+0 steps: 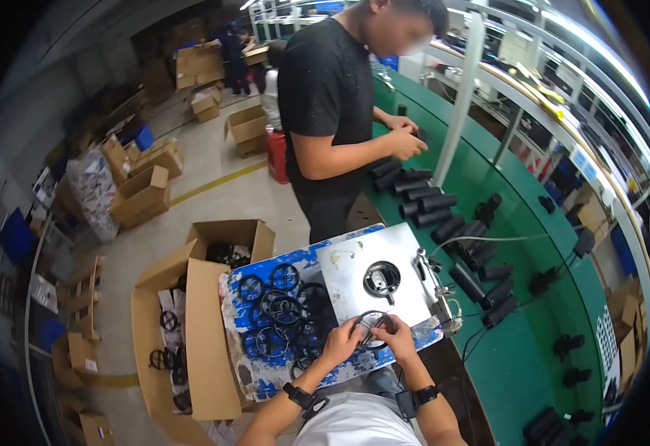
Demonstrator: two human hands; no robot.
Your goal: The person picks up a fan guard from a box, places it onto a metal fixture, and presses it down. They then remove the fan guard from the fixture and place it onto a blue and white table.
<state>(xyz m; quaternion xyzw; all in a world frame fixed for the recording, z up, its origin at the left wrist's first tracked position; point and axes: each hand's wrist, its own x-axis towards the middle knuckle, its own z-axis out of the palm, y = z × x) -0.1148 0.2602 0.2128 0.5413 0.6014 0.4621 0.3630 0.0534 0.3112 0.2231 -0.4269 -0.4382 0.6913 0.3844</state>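
Observation:
My left hand (342, 339) and my right hand (397, 338) meet over the near edge of a bare metal plate (351, 271) and together hold one black ring-shaped part (373, 324). A round black fixture (381, 278) sits in the middle of that plate, just beyond my hands. To the left, several more black rings (277, 308) lie piled on a worn blue and white board (237, 327). Both wrists wear black straps.
An open cardboard box (191, 327) with more rings stands left of the board. A person in a black shirt (325, 97) works at the green bench (522, 349), where black tubes (425, 201) lie in rows. Cartons litter the floor at left.

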